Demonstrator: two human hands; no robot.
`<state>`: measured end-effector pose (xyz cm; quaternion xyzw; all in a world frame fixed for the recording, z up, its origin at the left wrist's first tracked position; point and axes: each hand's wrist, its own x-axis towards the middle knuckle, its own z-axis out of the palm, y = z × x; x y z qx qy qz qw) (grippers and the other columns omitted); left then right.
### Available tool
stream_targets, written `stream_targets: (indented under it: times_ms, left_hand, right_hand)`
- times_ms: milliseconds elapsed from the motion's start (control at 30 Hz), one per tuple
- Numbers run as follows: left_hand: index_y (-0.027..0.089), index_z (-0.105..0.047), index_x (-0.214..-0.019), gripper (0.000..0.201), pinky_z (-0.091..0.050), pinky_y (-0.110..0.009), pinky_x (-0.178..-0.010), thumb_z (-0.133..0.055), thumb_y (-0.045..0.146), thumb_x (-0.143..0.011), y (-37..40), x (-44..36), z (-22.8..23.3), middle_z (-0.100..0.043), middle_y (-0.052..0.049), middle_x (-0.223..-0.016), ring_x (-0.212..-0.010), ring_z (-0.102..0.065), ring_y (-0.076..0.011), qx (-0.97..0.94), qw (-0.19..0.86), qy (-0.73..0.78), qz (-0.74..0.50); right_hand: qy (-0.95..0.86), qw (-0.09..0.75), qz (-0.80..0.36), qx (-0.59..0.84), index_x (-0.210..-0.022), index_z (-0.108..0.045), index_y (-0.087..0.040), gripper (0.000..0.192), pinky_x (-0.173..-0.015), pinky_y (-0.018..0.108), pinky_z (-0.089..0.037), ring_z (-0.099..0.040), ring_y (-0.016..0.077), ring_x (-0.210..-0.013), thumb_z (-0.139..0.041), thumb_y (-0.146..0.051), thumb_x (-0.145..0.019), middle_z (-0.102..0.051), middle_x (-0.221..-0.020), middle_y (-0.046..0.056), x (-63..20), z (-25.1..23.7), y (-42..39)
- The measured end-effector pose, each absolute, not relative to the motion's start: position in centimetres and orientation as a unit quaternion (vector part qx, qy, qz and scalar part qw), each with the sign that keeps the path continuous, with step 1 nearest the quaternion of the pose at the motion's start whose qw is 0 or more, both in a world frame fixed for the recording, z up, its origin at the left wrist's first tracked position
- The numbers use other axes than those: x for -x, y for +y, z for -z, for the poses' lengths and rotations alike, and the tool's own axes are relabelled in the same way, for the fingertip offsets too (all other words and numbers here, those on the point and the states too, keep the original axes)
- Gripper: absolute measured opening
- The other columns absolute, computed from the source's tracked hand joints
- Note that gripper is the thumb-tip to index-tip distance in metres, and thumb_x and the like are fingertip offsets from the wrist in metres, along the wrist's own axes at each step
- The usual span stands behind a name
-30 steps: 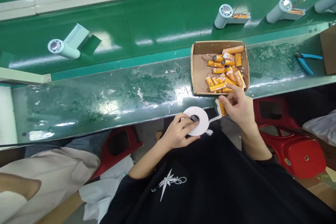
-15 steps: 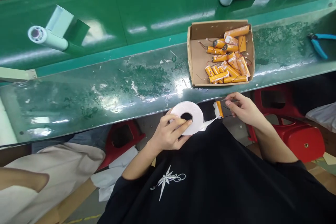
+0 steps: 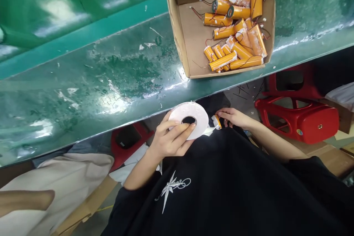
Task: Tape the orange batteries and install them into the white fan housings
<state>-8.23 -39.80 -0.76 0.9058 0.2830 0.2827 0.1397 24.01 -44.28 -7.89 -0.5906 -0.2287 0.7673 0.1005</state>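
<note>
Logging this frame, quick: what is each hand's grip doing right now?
Left hand: closed on the white tape roll.
Right hand: closed on an orange battery cell stuck to the tape end.

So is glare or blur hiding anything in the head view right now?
Head view: overhead lights throw bright glare streaks on the green bench, strongest beside the cardboard box; left hand and tape roll are sharp; edges bow from lens distortion.
</note>
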Motion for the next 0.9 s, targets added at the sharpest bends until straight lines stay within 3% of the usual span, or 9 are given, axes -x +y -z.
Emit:
stream_targets:
  times_ms: [133,300,367,467,600,700,900]
  left_hand:
    - [0.031,-0.081,-0.130,0.049,-0.058,-0.053,-0.111,-0.089,0.025,-0.083,-39.4,8.3,0.2,-0.077,-0.004,-0.092,-0.106,-0.053,-0.0286,-0.909,0.132,0.256,-0.302]
    - [0.028,-0.084,-0.119,0.033,-0.058,-0.044,-0.096,-0.085,0.034,-0.087,-39.2,9.3,-1.1,-0.074,-0.005,-0.085,-0.096,-0.052,-0.0279,-0.902,0.064,0.286,-0.318]
    - [0.027,-0.083,-0.124,0.041,-0.056,-0.042,-0.093,-0.088,0.036,-0.085,-39.2,9.8,-1.6,-0.072,-0.005,-0.081,-0.096,-0.052,-0.0286,-0.896,0.056,0.308,-0.316]
    - [0.034,-0.082,-0.127,0.043,-0.053,-0.041,-0.087,-0.088,0.036,-0.085,-39.2,10.3,-1.8,-0.070,-0.004,-0.079,-0.095,-0.052,-0.0294,-0.887,0.031,0.331,-0.322]
    - [0.032,-0.083,-0.116,0.029,-0.057,-0.041,-0.088,-0.084,0.032,-0.087,-39.0,9.8,-1.3,-0.072,-0.003,-0.081,-0.091,-0.050,-0.0274,-0.896,0.003,0.299,-0.329]
    - [0.030,-0.083,-0.110,0.024,-0.062,-0.044,-0.097,-0.084,0.028,-0.086,-38.7,8.8,-1.0,-0.074,-0.003,-0.086,-0.095,-0.049,-0.0267,-0.905,0.025,0.262,-0.335]
    - [0.035,-0.084,-0.106,0.028,-0.063,-0.048,-0.114,-0.082,0.018,-0.084,-38.7,6.8,-1.5,-0.076,0.000,-0.092,-0.103,-0.052,-0.0249,-0.917,0.061,0.225,-0.323]
  right_hand:
    - [-0.259,0.074,-0.796,0.542,-0.101,-0.081,-0.014,0.058,-0.043,0.018,-0.033,-0.050,0.0097,-0.060,-0.086,-0.069,-0.082,-0.056,-0.065,-0.003,-24.5,7.9,-44.0]
    - [-0.203,0.203,-0.827,0.483,-0.107,-0.074,-0.019,0.058,-0.043,0.017,-0.031,-0.052,0.0086,-0.058,-0.102,-0.054,-0.070,-0.070,-0.077,0.000,-25.3,6.9,-43.9]
    - [-0.195,0.272,-0.819,0.467,-0.102,-0.070,-0.020,0.060,-0.043,0.018,-0.036,-0.056,0.0091,-0.056,-0.107,-0.049,-0.064,-0.077,-0.085,0.003,-25.5,6.1,-44.0]
    - [-0.223,0.380,-0.736,0.514,-0.095,-0.071,-0.023,0.060,-0.051,0.025,-0.053,-0.069,0.0157,-0.063,-0.109,-0.051,-0.059,-0.080,-0.087,0.004,-25.8,4.3,-43.6]
    - [-0.306,0.548,-0.543,0.558,-0.097,-0.076,-0.029,0.055,-0.073,0.039,-0.069,-0.078,0.0233,-0.077,-0.102,-0.067,-0.067,-0.078,-0.084,0.001,-25.4,1.3,-42.4]
    - [-0.344,0.603,-0.461,0.553,-0.109,-0.078,-0.031,0.050,-0.086,0.048,-0.073,-0.082,0.0275,-0.087,-0.094,-0.068,-0.079,-0.081,-0.089,0.002,-23.8,-0.2,-41.6]
    - [-0.361,0.660,-0.383,0.536,-0.144,-0.070,-0.042,0.050,-0.077,0.037,-0.076,-0.085,0.0230,-0.096,-0.082,-0.057,-0.098,-0.085,-0.101,-0.001,-19.2,0.3,-41.6]
